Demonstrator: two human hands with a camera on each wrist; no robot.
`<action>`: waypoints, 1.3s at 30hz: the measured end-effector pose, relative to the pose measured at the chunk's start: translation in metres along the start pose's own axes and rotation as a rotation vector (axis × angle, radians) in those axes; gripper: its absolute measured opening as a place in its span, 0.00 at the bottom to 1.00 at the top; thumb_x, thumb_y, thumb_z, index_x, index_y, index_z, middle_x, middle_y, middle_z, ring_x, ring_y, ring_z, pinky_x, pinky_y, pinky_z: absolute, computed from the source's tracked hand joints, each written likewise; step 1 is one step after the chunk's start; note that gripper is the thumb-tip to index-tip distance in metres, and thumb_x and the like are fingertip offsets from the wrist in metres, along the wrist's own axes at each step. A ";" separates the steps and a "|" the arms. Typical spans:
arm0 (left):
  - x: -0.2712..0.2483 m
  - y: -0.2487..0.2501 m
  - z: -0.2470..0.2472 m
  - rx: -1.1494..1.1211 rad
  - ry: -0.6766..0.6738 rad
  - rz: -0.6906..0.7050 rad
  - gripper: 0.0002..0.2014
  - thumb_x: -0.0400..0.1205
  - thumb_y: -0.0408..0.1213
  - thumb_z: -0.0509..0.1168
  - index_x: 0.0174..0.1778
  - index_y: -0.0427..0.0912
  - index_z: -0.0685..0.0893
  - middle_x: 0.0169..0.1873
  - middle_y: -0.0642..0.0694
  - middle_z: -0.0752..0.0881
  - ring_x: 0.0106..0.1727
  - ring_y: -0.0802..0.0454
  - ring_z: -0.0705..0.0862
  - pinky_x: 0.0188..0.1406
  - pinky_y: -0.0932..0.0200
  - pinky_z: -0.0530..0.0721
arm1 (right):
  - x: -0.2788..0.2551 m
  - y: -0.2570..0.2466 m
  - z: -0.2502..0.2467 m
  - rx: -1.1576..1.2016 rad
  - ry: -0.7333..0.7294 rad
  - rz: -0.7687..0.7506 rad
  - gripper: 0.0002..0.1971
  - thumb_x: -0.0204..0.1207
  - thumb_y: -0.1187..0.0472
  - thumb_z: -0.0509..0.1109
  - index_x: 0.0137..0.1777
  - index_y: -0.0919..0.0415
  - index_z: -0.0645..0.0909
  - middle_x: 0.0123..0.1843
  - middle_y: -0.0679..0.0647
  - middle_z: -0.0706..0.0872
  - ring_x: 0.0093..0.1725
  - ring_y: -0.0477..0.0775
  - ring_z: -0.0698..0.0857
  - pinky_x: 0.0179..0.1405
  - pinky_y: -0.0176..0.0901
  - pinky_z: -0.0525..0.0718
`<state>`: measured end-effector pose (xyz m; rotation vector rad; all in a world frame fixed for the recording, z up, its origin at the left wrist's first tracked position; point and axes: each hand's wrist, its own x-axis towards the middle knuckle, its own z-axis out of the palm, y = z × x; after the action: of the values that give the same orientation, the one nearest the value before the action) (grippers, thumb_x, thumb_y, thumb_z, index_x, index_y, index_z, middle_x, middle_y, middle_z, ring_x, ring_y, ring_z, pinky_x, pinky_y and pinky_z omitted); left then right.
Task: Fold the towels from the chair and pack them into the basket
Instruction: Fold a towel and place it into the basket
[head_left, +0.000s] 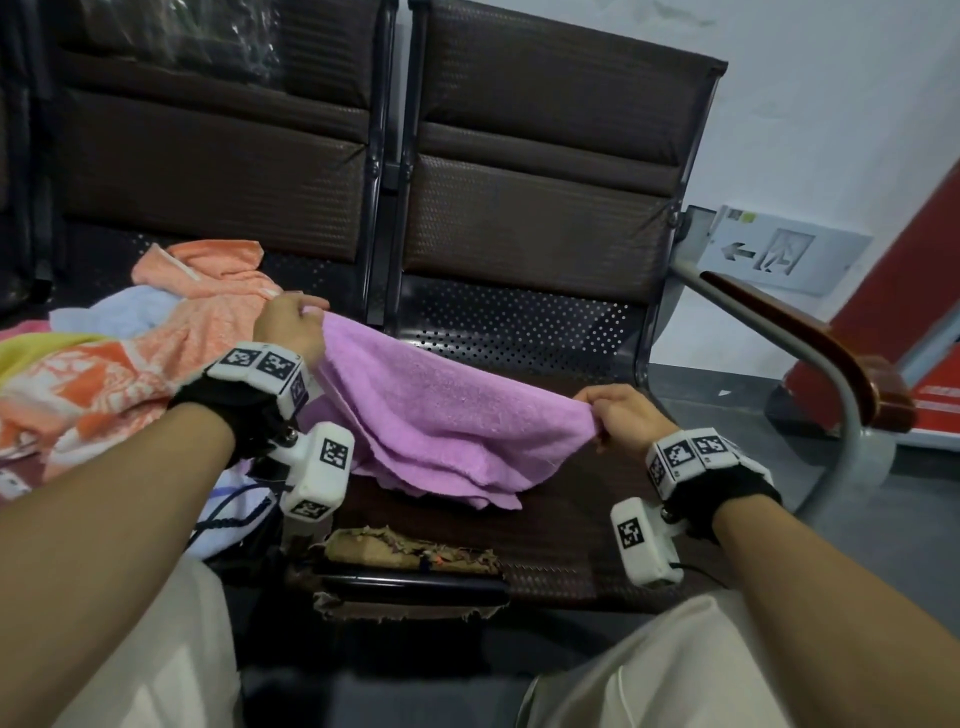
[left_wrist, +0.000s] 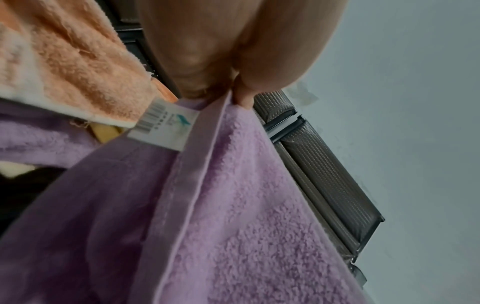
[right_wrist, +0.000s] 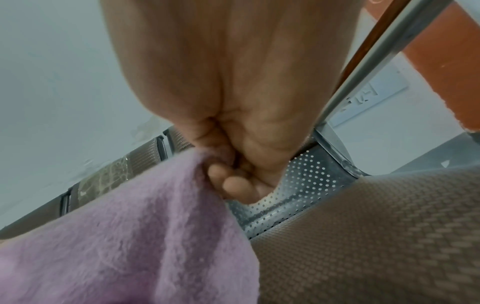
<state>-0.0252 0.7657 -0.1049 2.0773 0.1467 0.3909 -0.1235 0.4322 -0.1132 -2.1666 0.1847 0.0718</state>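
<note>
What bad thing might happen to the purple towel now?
The purple terry towel hangs between the left hand and right hand, each pinching only a corner, so one corner might slip. Its sagging lower edge might also catch on the torn seat padding at the chair's front.

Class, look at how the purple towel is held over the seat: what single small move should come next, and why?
Probably bring the two held corners together to fold it in half. The left hand and right hand each pinch an end of the purple towel, which sags between them onto the seat, so it looks ready for a fold.
</note>
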 end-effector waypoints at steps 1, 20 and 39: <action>0.000 -0.001 0.000 -0.010 0.000 -0.009 0.16 0.84 0.30 0.53 0.61 0.35 0.85 0.67 0.36 0.80 0.69 0.39 0.77 0.72 0.52 0.72 | 0.002 -0.002 0.002 0.027 0.015 -0.021 0.21 0.75 0.79 0.50 0.34 0.63 0.81 0.21 0.51 0.77 0.20 0.45 0.74 0.18 0.34 0.74; 0.009 -0.006 -0.002 -0.273 0.146 -0.189 0.19 0.81 0.23 0.51 0.61 0.32 0.84 0.64 0.34 0.83 0.66 0.41 0.79 0.57 0.67 0.73 | 0.013 -0.016 0.011 -0.501 -0.067 -0.228 0.05 0.65 0.54 0.82 0.37 0.48 0.88 0.32 0.45 0.87 0.30 0.34 0.82 0.28 0.25 0.75; -0.044 0.089 0.002 -0.370 -0.001 0.542 0.06 0.83 0.32 0.60 0.45 0.44 0.82 0.40 0.52 0.85 0.45 0.56 0.83 0.48 0.63 0.79 | 0.013 -0.045 -0.002 -0.079 0.800 -0.359 0.08 0.80 0.58 0.66 0.49 0.60 0.86 0.42 0.51 0.86 0.42 0.48 0.80 0.39 0.28 0.67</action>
<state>-0.0706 0.7068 -0.0397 1.7248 -0.4685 0.6864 -0.1037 0.4536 -0.0771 -2.1629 0.2414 -1.0120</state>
